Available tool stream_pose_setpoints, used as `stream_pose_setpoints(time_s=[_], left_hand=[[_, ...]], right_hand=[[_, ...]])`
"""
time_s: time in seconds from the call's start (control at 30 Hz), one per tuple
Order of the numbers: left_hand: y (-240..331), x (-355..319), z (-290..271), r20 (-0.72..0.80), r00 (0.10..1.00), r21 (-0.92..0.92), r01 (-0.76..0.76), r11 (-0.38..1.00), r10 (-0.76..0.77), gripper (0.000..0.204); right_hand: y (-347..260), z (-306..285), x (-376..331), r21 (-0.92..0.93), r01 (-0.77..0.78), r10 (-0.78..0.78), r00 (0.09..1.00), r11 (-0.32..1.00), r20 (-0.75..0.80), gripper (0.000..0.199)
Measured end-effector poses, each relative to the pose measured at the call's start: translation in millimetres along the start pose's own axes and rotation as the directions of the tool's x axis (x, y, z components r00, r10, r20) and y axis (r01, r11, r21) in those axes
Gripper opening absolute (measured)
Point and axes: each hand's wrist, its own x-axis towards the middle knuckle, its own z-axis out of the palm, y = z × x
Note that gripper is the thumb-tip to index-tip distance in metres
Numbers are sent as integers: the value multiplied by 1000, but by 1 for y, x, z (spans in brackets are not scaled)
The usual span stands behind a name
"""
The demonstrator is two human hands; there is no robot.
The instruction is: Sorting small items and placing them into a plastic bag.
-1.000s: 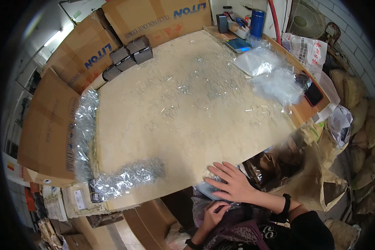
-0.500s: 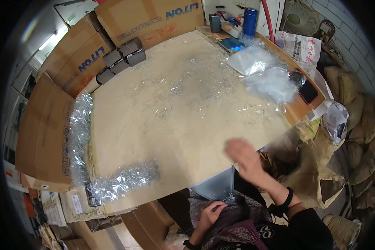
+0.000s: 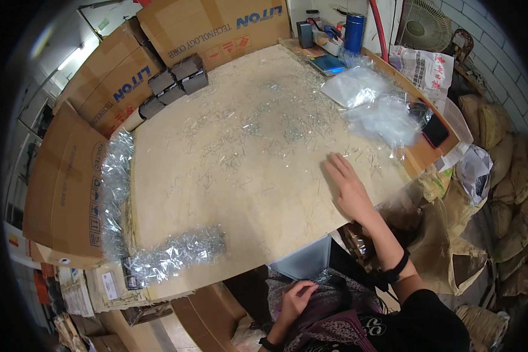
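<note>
My right hand (image 3: 347, 186) lies flat on the pale tabletop (image 3: 240, 193), fingers spread, near the right edge. Thin clear plastic strips (image 3: 264, 123) are scattered over the table ahead of it. My left hand (image 3: 296, 298) rests in my lap on patterned fabric, fingers curled next to a small bit of clear plastic (image 3: 321, 276); whether it grips the plastic is unclear. A wristband sits on my right wrist.
Clear plastic bags (image 3: 375, 108) lie at the far right. Crinkled clear strips are heaped at the near left edge (image 3: 173, 255). Cardboard boxes (image 3: 117, 82) and dark small boxes (image 3: 176, 82) line the left and back. A phone (image 3: 435, 130), a blue bottle (image 3: 354, 33) and sacks stand to the right.
My right hand has moved from the table's near edge up and forward onto the tabletop, toward the right side. The left hand stays in my lap.
</note>
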Motion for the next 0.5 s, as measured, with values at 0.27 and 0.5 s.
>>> stream_pose_setpoints(time_s=[0.27, 0.5], left_hand=[[-10, 0, 3, -8, 1000, 1, 12, 1000, -12, 9], [-3, 0, -1, -9, 1000, 11, -3, 1000, 3, 10]], right_hand=[[-51, 71, 39, 201, 253, -282, 950, 946, 132, 65], [-74, 83, 15, 347, 414, -507, 827, 841, 242, 61]])
